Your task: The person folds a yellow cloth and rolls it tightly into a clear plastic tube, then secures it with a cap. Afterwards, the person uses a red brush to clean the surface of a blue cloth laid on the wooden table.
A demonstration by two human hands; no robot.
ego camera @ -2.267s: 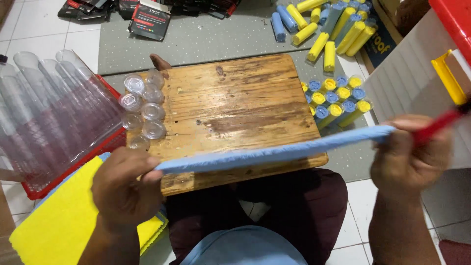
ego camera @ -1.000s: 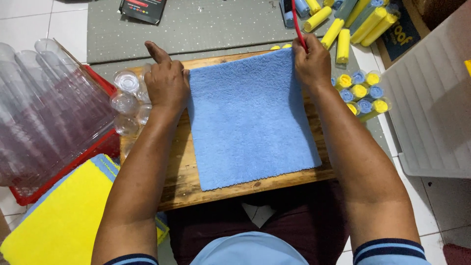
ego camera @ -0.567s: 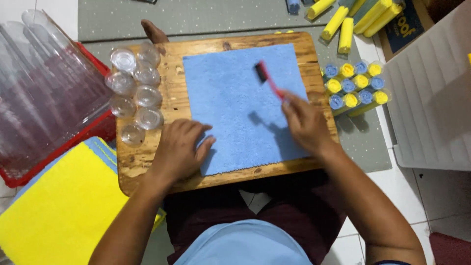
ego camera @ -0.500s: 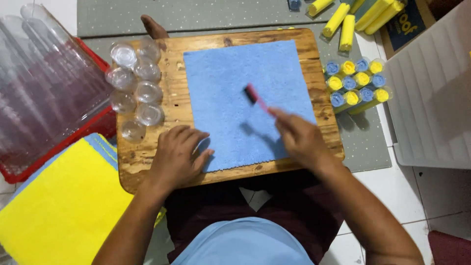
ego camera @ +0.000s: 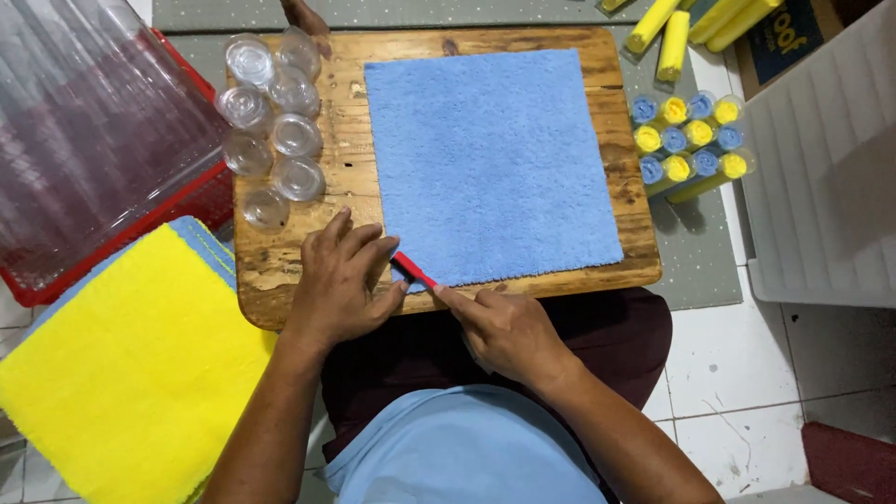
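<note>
A thin red stick-like tool (ego camera: 413, 271) lay slanted across the near left corner of a square light-blue terry cloth (ego camera: 490, 163), its near end pinched in the fingertips of the right hand (ego camera: 504, 327), which was closed on it. The left hand (ego camera: 341, 280) rested flat on the board just left of that corner, fingers spread and holding nothing, with its fingertips touching the cloth's edge and the tool's far end.

The cloth was spread flat on a rectangular wooden board (ego camera: 280, 271) that lay across the person's lap, covering most of the board's right part. On the bare left strip of the board stood a cluster of small clear plastic cups (ego camera: 271, 126), mouths up, touching one another.

Left of the board sat a red plastic basket (ego camera: 201, 201) filled with clear plastic tubes (ego camera: 89, 140). Near it, at the near left, lay a stack of yellow cloths (ego camera: 121, 373) with a blue one showing at its edge.

Right of the board, on a grey mat (ego camera: 695, 243), a bundle of rolled blue and yellow cloths (ego camera: 686, 140) lay with ends facing up. More yellow rolls (ego camera: 663, 33) lay at the far right.
</note>
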